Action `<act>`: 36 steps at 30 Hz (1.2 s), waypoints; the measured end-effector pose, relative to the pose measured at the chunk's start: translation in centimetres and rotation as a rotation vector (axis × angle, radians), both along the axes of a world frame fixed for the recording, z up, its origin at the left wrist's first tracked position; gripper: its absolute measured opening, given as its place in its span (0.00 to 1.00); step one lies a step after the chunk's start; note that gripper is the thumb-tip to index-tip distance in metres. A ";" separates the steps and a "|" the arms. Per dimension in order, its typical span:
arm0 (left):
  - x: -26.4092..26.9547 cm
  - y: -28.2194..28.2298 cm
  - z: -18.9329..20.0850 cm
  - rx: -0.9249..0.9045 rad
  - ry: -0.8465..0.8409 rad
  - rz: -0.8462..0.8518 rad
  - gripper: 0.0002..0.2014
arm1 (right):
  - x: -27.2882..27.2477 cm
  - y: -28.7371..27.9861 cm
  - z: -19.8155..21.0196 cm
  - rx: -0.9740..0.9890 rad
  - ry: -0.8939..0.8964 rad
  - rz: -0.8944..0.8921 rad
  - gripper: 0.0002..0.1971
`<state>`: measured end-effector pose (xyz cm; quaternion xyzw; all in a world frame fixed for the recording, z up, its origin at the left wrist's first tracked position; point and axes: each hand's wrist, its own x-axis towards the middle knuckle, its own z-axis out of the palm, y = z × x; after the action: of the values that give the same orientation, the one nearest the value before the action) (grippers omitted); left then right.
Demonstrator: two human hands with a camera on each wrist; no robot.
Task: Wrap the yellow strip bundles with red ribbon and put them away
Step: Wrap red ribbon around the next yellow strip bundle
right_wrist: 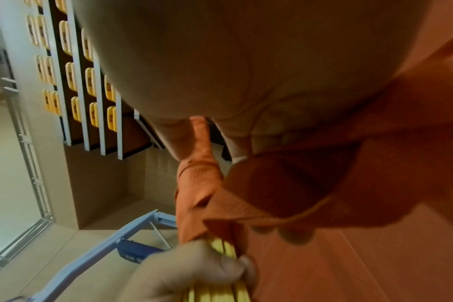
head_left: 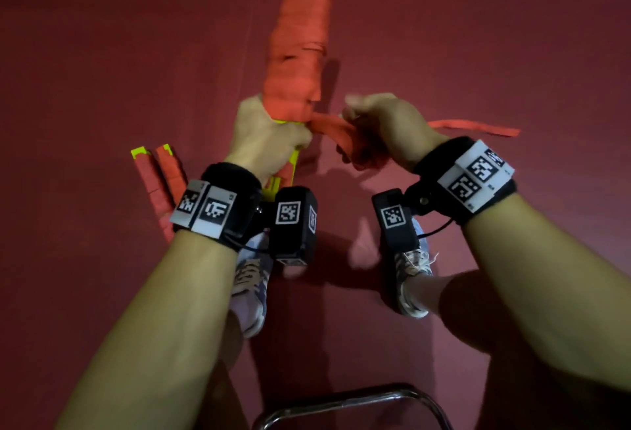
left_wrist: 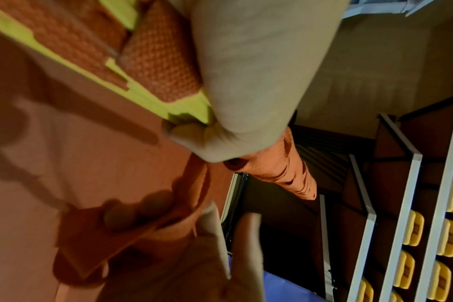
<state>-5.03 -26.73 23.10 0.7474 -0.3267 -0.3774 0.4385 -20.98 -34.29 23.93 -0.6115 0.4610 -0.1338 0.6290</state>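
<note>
A long bundle of yellow strips (head_left: 293, 163), mostly wound in red ribbon (head_left: 302, 37), stands tilted away from me over the red floor. My left hand (head_left: 269, 129) grips it just below the wrapped part, where bare yellow (left_wrist: 189, 108) shows. My right hand (head_left: 382, 125) holds the loose red ribbon (head_left: 336, 134) beside the bundle, close to the left hand; the ribbon's tail (head_left: 478, 127) trails to the right on the floor. In the right wrist view the ribbon (right_wrist: 311, 183) runs from my palm to the bundle (right_wrist: 197, 183). Two wrapped bundles (head_left: 158, 184) lie on the floor at left.
My shoes (head_left: 251, 289) stand on the red floor (head_left: 102, 54) below the hands. A metal chair frame (head_left: 345, 399) curves at the bottom edge. Rows of yellow seats (left_wrist: 411, 230) and a blue frame (right_wrist: 91, 253) show in the wrist views.
</note>
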 end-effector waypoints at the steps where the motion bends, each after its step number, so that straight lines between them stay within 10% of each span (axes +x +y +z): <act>1: 0.2 0.1 -0.1 0.007 -0.003 0.028 0.10 | -0.3 -0.2 -0.2 -0.006 0.018 0.007 0.15; 17: 2.5 0.0 -1.1 -0.018 -0.072 0.281 0.12 | -0.5 -0.8 -1.5 -0.369 0.112 0.036 0.12; 31: 2.2 0.4 -0.4 0.024 -0.125 0.352 0.12 | -4.4 -3.5 0.3 0.417 -0.724 -0.895 0.17; 36: 1.1 0.5 0.0 0.002 -0.085 0.417 0.10 | -6.5 -2.3 0.9 -0.092 -0.090 -0.577 0.11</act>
<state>-3.91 -26.26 23.10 0.8144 -0.1827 -0.2471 0.4923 -27.49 -36.61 24.79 -0.4763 0.5809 -0.3550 0.5566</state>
